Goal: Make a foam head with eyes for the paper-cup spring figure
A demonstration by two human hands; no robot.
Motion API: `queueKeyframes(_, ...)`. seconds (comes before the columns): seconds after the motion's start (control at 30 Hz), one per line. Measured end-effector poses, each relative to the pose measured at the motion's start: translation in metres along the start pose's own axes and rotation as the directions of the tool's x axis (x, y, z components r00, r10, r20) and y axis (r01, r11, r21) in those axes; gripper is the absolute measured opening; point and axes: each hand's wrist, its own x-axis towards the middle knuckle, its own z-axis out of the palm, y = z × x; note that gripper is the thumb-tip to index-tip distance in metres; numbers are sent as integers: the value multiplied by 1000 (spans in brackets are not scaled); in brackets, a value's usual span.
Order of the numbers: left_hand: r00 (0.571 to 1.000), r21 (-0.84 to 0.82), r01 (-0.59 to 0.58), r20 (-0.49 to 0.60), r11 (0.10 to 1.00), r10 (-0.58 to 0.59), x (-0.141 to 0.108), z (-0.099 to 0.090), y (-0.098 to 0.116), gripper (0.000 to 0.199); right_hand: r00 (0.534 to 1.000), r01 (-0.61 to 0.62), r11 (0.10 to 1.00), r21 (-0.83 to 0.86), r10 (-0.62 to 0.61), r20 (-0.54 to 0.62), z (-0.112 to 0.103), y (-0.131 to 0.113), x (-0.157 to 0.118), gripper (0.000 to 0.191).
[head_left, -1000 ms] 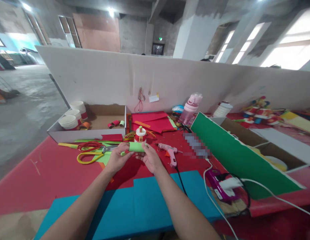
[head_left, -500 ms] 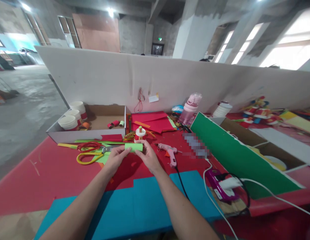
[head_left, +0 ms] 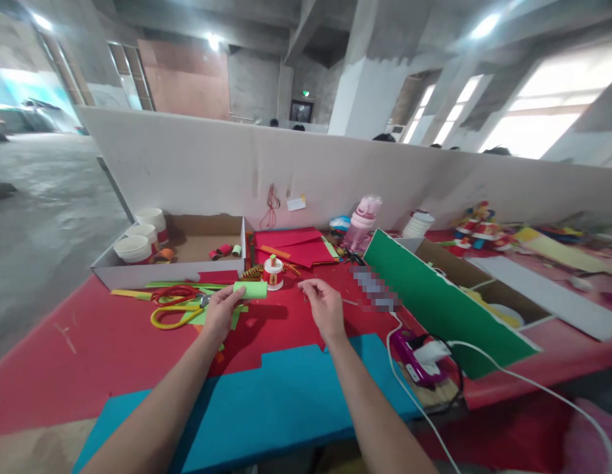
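Between the thumb and fingers of my left hand (head_left: pixel 222 313) is a light green paper roll (head_left: pixel 251 289), held level above the red tabletop. My right hand (head_left: pixel 326 309) is closed, with its fingers curled, over the spot where the pink glue gun lay; the hand hides nearly all of the gun, and what it grips cannot be made out. Behind and between the hands stands a small white and red cup figure (head_left: pixel 273 273) with coiled paper arms. Yellow-handled scissors (head_left: pixel 170 316) and red-handled scissors (head_left: pixel 175 294) lie left of my left hand, on green paper strips.
A cardboard box (head_left: pixel 207 230) with paper cups and small rolls is at the back left. Red paper sheets (head_left: pixel 306 243) and a pink bottle (head_left: pixel 364 220) lie farther back. On the right are a green-sided box (head_left: pixel 449 303) and a purple power strip (head_left: pixel 419 362) with cables. Blue sheets (head_left: pixel 286 401) line the front.
My right hand has let go of the green roll and moved right, over the glue gun. My left hand still holds the roll, slightly farther left. The camera view has shifted a little.
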Motion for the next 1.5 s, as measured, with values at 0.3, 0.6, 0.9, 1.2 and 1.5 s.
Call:
queueKeyframes(0.3, 1000, -28, 13, -28, 1000, -14, 4, -5, 0, 38, 912, 364, 906, -217, -299, 282, 14, -34, -18, 30)
queueKeyframes(0.6, 999, -10, 38, 29, 999, -38, 3, -2, -4, 35, 965, -123, 562, -818, 259, 33, -69, 57, -2, 29)
queueKeyframes(0.9, 999, -20, 35, 14, 999, -34, 3, -8, -4, 37, 863, -499, 832, -242, 502, -55, -74, 52, 1, 9)
queueKeyframes(1.2, 996, 17, 73, 42, 997, -73, 0, -3, -5, 37, 820, -571, 686, 451, 501, 277, -50, -2, 24, 24)
queueKeyframes(1.5, 994, 26, 91, 59, 995, -93, 4, -5, -7, 34, 959, -34, 976, -213, 92, 267, -13, -27, 58, 36)
